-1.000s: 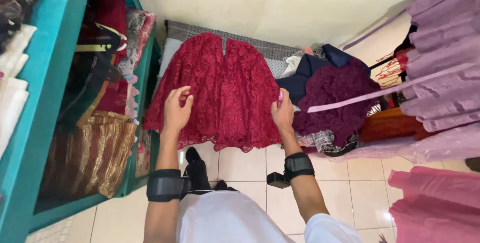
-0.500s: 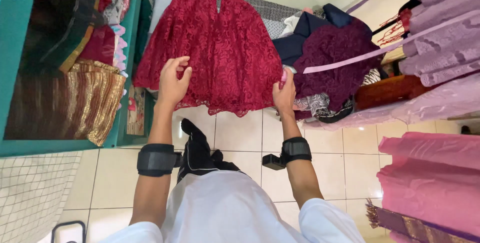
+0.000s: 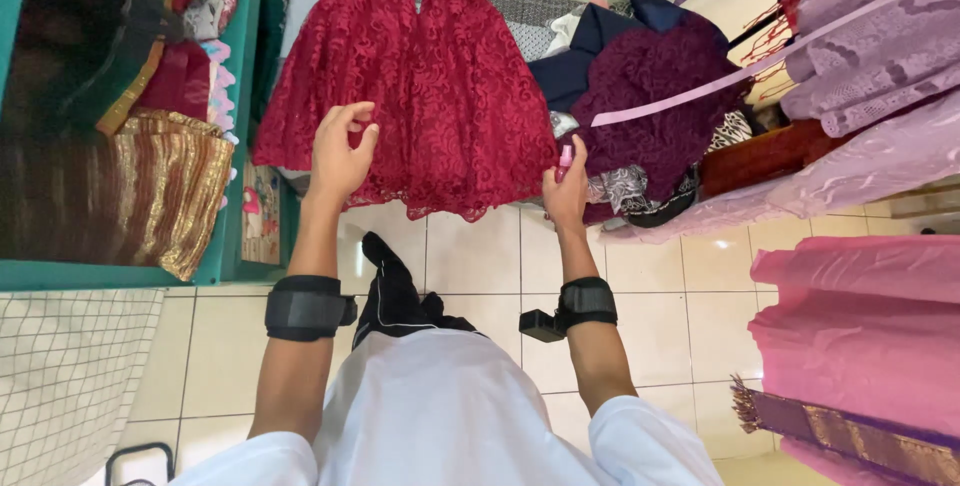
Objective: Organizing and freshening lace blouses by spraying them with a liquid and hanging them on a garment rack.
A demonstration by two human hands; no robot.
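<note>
Nearest the viewer, black wrist bands [image 3: 305,307] are worn on both forearms above a white tiled floor [image 3: 480,256]. The left hand [image 3: 340,154] is held with fingers loosely curled and part-open over the lower left of a red lace dress [image 3: 420,86]; whether fabric is pinched cannot be told. The right hand [image 3: 567,189] is closed on the dress's lower right hem. The dress is spread flat just beyond both hands. A dark purple lace garment [image 3: 650,96] is seen right of the right hand, and gold-striped cloth [image 3: 180,186] left of the left hand.
</note>
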